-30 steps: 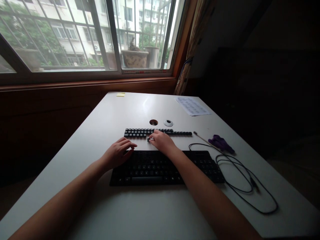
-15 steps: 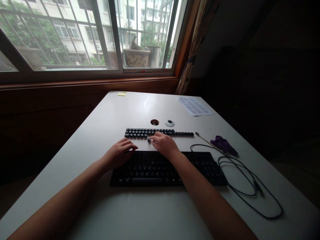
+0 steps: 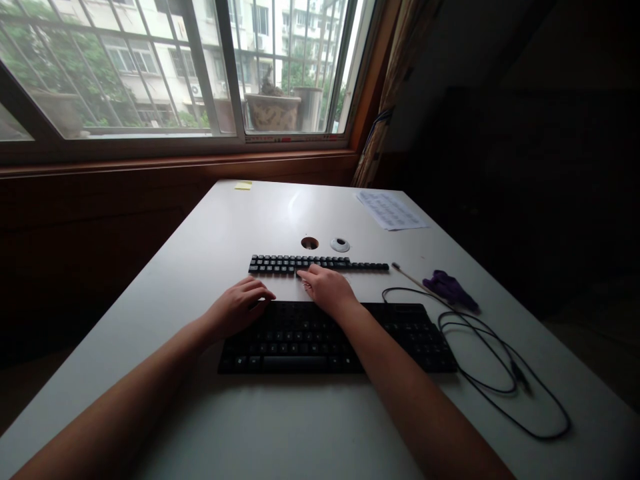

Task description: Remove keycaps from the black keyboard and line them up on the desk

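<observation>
A black keyboard (image 3: 400, 333) lies on the white desk (image 3: 280, 427) in front of me. Beyond it, loose black keycaps (image 3: 273, 265) are laid out in neat rows. My right hand (image 3: 330, 290) reaches over the keyboard's far edge. Its fingertips are pinched together against the near side of the keycap rows, on a small dark keycap I can barely see. My left hand (image 3: 239, 308) rests on the keyboard's far left corner with loosely curled fingers and holds nothing.
The keyboard's black cable (image 3: 505, 373) loops across the desk at the right. A purple object (image 3: 450, 288) and a thin stick (image 3: 407, 275) lie beside it. Farther back are a cable hole (image 3: 309, 243), its white cap (image 3: 341, 245), a printed sheet (image 3: 391, 211) and a yellow note (image 3: 243, 186).
My right hand has carried a small keycap from just below the rows up to their near edge. My left hand has stayed on the keyboard corner.
</observation>
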Demonstrator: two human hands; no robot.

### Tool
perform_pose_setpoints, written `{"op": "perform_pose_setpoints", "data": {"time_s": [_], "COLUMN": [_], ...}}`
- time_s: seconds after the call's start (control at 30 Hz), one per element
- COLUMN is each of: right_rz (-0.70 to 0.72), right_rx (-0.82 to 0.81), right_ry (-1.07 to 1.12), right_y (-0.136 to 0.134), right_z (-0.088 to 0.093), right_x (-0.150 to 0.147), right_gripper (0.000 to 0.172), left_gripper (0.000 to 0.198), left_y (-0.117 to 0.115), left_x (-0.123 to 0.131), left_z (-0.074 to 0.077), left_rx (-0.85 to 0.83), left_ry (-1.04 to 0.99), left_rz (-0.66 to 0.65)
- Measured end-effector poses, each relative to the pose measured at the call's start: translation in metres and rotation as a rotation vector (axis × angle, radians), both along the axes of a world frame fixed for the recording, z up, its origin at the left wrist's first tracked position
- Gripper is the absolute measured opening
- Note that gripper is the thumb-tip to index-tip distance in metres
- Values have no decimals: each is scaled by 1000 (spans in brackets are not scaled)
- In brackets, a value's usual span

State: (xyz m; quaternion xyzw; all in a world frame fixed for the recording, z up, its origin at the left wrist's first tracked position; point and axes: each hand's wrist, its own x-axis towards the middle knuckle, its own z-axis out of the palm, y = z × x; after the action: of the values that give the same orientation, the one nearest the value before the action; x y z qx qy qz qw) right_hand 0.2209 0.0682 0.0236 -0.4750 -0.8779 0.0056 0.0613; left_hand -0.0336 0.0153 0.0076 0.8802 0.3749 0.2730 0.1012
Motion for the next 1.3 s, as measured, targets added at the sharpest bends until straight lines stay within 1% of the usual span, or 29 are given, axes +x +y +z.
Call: {"op": "perform_pose_setpoints", "data": {"time_s": [0.2,0.47,0.73,0.97,1.3], "right_rz": [-24,-23,-37,-31,-37], "right_rx": [8,27,19,19,21], "right_ry": [-3,-11,-18,-16,-15], "right_y": [1,2,1,1,1], "right_z": [0,0,-1,-1,-1], "right_x": [-3,-6,-6,-6,-6], "right_gripper": [38,37,39,41,41], "left_gripper": [19,19,20,20,19], "left_y": [0,0,-2,0,1], "left_x": [0,0,1,1,1], "left_z": [-1,-1,2,-1,-2], "left_rx": [-3,0,-6,-3,0], "left_ry": [10,16,15,2,5], "left_rz": [3,4,-4,0,-1]}}
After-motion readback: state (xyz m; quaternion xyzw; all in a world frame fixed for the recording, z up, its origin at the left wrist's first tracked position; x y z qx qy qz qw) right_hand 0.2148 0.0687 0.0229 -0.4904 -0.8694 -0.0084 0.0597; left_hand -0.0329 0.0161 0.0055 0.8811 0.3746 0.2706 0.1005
